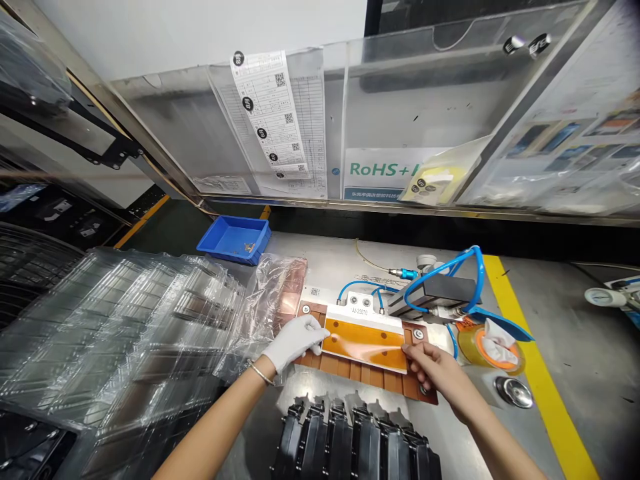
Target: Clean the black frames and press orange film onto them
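We hold the amber film point(365, 343) over the brown fixture point(360, 375): gloved left hand point(296, 343) pinching its left edge, bare right hand point(434, 369) its right, fingertips nearly together.

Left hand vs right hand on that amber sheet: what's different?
Covering: the left hand wears a white glove; the right hand is bare.
Wrist: a bracelet circles the left hand's wrist; none shows on the right hand's.
Position: the left hand is at the left end of the amber sheet, the right hand at its right end.
Shared: both appear to pinch the sheet's edge.
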`<state>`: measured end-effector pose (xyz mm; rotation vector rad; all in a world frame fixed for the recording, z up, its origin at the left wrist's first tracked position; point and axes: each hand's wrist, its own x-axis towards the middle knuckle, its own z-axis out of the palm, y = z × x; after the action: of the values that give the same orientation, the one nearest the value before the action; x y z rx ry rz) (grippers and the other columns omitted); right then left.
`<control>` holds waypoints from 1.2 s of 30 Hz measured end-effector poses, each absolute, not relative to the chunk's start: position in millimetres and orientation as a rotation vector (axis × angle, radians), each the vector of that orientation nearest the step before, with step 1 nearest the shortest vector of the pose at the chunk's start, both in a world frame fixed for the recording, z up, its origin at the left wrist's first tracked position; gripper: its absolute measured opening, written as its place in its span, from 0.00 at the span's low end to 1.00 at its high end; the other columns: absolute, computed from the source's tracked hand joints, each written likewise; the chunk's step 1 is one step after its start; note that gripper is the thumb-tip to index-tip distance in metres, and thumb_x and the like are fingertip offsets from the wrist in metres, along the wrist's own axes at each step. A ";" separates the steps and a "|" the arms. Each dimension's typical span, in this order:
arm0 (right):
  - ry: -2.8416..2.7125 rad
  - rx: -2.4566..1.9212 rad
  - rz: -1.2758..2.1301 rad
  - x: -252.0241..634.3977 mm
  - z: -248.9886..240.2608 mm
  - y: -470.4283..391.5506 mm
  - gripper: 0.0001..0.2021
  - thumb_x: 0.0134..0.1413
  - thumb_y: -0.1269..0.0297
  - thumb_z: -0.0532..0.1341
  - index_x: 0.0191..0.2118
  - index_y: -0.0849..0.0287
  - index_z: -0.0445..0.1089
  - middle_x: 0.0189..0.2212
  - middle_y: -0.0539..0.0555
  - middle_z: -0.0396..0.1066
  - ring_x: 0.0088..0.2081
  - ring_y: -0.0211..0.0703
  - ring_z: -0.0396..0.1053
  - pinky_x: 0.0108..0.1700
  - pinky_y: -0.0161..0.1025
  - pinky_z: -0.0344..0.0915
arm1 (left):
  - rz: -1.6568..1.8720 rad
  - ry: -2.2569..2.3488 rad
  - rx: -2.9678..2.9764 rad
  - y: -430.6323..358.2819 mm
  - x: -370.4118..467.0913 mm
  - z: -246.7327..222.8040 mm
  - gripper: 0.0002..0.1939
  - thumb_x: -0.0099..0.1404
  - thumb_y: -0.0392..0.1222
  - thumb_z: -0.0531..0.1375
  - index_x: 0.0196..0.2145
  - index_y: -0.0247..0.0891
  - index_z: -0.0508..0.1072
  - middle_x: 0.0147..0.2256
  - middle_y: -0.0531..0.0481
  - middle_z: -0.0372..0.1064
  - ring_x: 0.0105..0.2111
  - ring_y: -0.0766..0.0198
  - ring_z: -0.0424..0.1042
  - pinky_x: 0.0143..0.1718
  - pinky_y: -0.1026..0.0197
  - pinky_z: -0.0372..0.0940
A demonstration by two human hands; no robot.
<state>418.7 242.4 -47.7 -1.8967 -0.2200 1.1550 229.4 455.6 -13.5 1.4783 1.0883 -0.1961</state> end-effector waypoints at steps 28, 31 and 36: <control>-0.915 -2.358 0.549 439.2 -44.9 156.5 0.22 0.54 0.42 0.55 0.44 0.52 0.73 0.39 0.57 0.76 0.38 0.54 0.75 0.39 0.48 0.71 | -0.103 1.157 1.636 459.0 219.0 -22.3 0.15 0.58 0.52 0.62 0.26 0.39 0.65 0.16 0.57 0.64 0.18 0.68 0.64 0.21 0.66 0.57; -0.810 -2.389 0.537 428.4 -34.4 133.1 0.28 0.51 0.37 0.55 0.49 0.50 0.72 0.43 0.57 0.76 0.40 0.54 0.76 0.38 0.47 0.73 | -0.013 1.277 1.776 460.2 188.6 -12.6 0.16 0.60 0.57 0.59 0.29 0.40 0.66 0.23 0.55 0.68 0.25 0.64 0.69 0.30 0.61 0.64; -0.617 -2.366 0.686 402.6 -49.0 62.6 0.27 0.51 0.36 0.58 0.50 0.46 0.73 0.49 0.54 0.76 0.46 0.54 0.76 0.33 0.40 0.75 | -0.110 1.332 1.935 394.1 101.2 -1.8 0.21 0.58 0.52 0.60 0.48 0.44 0.72 0.38 0.50 0.75 0.40 0.56 0.74 0.45 0.56 0.66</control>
<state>402.6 62.6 -49.0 -2.3664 -0.6171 0.6864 101.2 394.1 -1.8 1.9345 1.3315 -0.1097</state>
